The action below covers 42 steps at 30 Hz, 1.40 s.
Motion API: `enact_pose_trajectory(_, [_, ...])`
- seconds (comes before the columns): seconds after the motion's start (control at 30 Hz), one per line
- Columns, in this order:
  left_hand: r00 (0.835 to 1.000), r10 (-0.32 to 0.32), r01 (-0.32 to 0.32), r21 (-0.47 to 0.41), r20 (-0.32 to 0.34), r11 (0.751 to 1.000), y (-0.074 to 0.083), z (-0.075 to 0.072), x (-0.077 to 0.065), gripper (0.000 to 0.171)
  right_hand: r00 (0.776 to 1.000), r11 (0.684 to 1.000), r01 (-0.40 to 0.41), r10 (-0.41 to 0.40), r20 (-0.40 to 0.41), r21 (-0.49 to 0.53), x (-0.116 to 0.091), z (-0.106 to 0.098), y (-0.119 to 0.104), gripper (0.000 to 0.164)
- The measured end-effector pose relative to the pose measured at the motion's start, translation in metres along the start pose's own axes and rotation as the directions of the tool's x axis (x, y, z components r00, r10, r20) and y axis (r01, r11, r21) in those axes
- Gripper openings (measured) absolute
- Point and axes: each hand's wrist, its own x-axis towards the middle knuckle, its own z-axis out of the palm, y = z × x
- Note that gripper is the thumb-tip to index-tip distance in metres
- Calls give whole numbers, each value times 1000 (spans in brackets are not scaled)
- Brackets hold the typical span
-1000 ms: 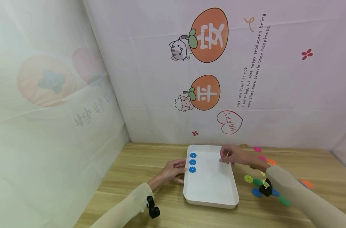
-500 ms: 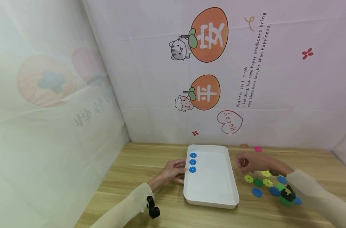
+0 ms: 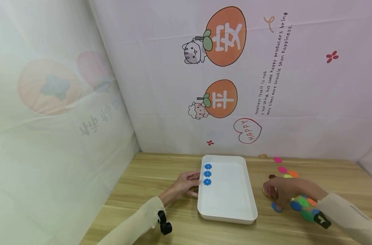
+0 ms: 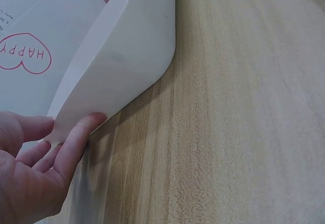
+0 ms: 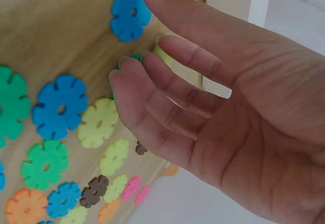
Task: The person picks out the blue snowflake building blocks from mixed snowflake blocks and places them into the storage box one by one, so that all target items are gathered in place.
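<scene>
My left hand [image 3: 184,183] rests against the left wall of the white tray [image 3: 225,207]; in the left wrist view its fingertips touch the outer side and the thumb reaches the rim. Inside the tray, three blue snowflake discs [image 3: 207,174] lie in a column along the left side. My right hand [image 3: 282,190] hovers over loose discs right of the tray, fingers loosely bent. In the right wrist view its thumb tip overlaps the edge of a blue snowflake disc [image 5: 124,18]; whether it touches is unclear. Nothing shows between thumb and fingers.
Several loose discs lie on the wooden table [image 3: 149,190], among them a green disc [image 3: 307,215], a pink disc [image 3: 282,169] and an orange disc [image 3: 293,174]. A printed white cloth [image 3: 167,85] hangs behind the table, and another on the left.
My right hand has moved from over the tray's upper right corner, rightward and then nearer, to the loose discs. The left hand, the tray and its three blue discs stay in place.
</scene>
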Motion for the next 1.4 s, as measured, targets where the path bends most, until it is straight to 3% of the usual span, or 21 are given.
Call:
enact_pose_trajectory(0.43, [1000, 9, -8, 4, -3, 1000, -2, 1, 0, 52, 994, 995, 97, -98, -43, -31, 3, 5, 12, 31])
enact_pose_trajectory(0.63, [1000, 12, -12, 5, -8, 1000, -4, 0, 0, 52, 995, 996, 86, -86, -49, 4, 5, 3, 14, 29])
enact_pose_trajectory(0.8, [1000, 6, -6, -3, -12, 1000, -3, 0, 0, 51, 988, 990, 141, -139, -69, 15, 8, 1, 17, 29])
enact_pose_trajectory(0.93, [1000, 7, -7, -3, -12, 1000, -3, 1, 0, 50, 977, 979, 196, -190, -99, 58, 10, -1, 21, 24])
enact_pose_trajectory(1.1, [1000, 12, -13, -5, -12, 1000, -1, 1, -1, 51, 968, 965, 236, -223, -113, 113, 14, -6, 25, 5])
enact_pose_trajectory(1.27, [1000, 21, -21, -10, -5, 1000, -1, 1, -1, 53, 963, 956, 248, -226, -144, 158, 18, -9, 26, 12])
enact_pose_trajectory(1.4, [1000, 30, -30, -13, 2, 999, -1, 0, -2, 55, 967, 945, 223, -183, -178, 240, 19, -13, 25, 19])
